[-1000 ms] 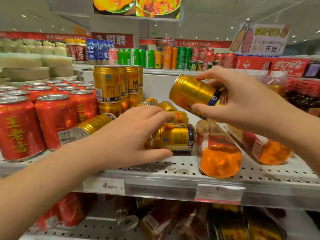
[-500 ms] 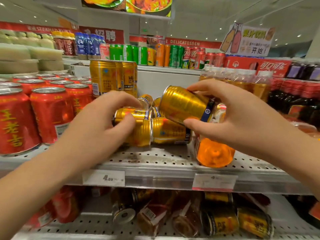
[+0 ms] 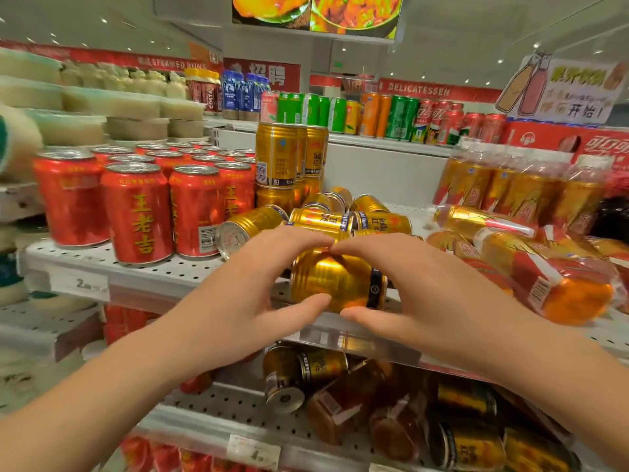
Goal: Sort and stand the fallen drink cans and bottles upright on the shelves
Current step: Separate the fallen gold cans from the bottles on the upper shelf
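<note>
Gold can (image 3: 335, 281) lies on its side at the front edge of the middle shelf (image 3: 136, 272), held between both hands. Left hand (image 3: 258, 294) curls round its left end, fingers over the top and thumb beneath; right hand (image 3: 418, 294) cups the right end the same way, and the fingertips of the two hands meet above the can. Behind it a heap of fallen gold cans (image 3: 343, 216) lies jumbled, next to a standing stack of gold cans (image 3: 289, 158). Red cans (image 3: 139, 212) stand upright in rows to the left. To the right, orange bottles (image 3: 551, 277) lie toppled, with upright ones (image 3: 517, 189) behind. On the lower shelf (image 3: 218, 413) more dark cans and bottles (image 3: 357, 396) lie tipped over
</note>
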`<state>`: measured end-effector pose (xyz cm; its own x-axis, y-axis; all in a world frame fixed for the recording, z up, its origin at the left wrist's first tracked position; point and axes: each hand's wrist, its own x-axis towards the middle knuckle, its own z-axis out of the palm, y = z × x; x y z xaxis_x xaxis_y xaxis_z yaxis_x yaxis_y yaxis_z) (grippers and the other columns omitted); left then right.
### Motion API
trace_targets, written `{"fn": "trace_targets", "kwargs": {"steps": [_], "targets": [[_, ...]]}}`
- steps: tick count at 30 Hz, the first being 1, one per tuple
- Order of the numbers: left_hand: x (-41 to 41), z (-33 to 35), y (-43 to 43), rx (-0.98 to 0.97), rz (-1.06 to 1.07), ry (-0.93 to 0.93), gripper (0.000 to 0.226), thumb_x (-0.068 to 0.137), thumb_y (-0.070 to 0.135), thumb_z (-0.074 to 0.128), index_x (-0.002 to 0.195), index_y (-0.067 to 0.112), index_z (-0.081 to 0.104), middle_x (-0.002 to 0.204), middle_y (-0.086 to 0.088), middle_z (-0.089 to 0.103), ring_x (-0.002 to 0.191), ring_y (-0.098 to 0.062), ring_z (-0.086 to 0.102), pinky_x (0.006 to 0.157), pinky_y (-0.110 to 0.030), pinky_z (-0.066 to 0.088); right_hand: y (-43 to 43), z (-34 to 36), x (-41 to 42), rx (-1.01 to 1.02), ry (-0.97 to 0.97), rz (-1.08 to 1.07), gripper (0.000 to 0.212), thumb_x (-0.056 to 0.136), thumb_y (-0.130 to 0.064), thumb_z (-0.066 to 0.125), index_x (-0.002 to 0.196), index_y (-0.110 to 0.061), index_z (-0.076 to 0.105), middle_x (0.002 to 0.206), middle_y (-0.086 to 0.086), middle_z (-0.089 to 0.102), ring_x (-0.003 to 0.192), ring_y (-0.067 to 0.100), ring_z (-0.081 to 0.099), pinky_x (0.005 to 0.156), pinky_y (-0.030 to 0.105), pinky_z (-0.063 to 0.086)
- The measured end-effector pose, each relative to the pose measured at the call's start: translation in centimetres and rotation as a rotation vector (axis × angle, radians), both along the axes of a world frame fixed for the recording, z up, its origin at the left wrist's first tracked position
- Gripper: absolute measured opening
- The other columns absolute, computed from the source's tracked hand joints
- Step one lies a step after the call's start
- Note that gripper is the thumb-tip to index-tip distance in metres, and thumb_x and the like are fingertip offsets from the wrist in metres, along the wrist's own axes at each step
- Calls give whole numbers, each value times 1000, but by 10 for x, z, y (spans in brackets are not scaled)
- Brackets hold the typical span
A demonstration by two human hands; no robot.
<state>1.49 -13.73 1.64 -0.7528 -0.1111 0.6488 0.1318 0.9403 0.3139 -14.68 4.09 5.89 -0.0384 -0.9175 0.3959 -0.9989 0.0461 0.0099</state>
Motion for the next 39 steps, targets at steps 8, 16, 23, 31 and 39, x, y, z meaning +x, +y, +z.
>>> {"fn": "trace_targets", "kwargs": {"steps": [8, 16, 23, 31, 39], "targets": [[-19, -8, 16, 11, 77, 64, 47, 93, 51, 66, 134, 30, 58, 130, 21, 58, 128, -4, 51, 104, -23, 41, 26, -3, -22, -125, -39, -128, 73, 85, -79, 49, 146, -40, 38, 140, -22, 45, 125, -2, 42, 95, 12, 32], [-29, -12, 31, 58, 118, 96, 50, 92, 56, 62, 135, 31, 58, 131, 24, 56, 128, -4, 50, 106, -19, 39, 54, -28, -36, -252, -58, -423, 50, 92, -58, 52, 136, -36, 51, 141, -7, 46, 132, 14, 38, 103, 34, 40], [-27, -14, 24, -97, 150, 12, 65, 89, 61, 65, 144, 31, 50, 140, 20, 51, 134, -1, 45, 112, -21, 36, 59, -25, -51, -185, -78, -609, 64, 86, -67, 57, 141, -41, 35, 143, -7, 46, 125, 18, 50, 87, 33, 51], [-58, -15, 47, -64, 113, 15, 65, 92, 63, 62, 146, 31, 49, 141, 21, 50, 133, 2, 42, 112, -13, 30, 70, -22, -65, -184, -133, -553, 55, 86, -48, 67, 135, -36, 45, 134, -13, 50, 120, 10, 47, 90, 26, 43], [-62, -19, 44, -129, 106, 38, 69, 94, 57, 58, 152, 23, 44, 152, 14, 46, 144, -3, 34, 125, -37, 19, 74, -24, -63, -44, 114, -592, 63, 86, -60, 57, 143, -36, 45, 147, -6, 45, 142, 17, 33, 123, 40, 8]]}}
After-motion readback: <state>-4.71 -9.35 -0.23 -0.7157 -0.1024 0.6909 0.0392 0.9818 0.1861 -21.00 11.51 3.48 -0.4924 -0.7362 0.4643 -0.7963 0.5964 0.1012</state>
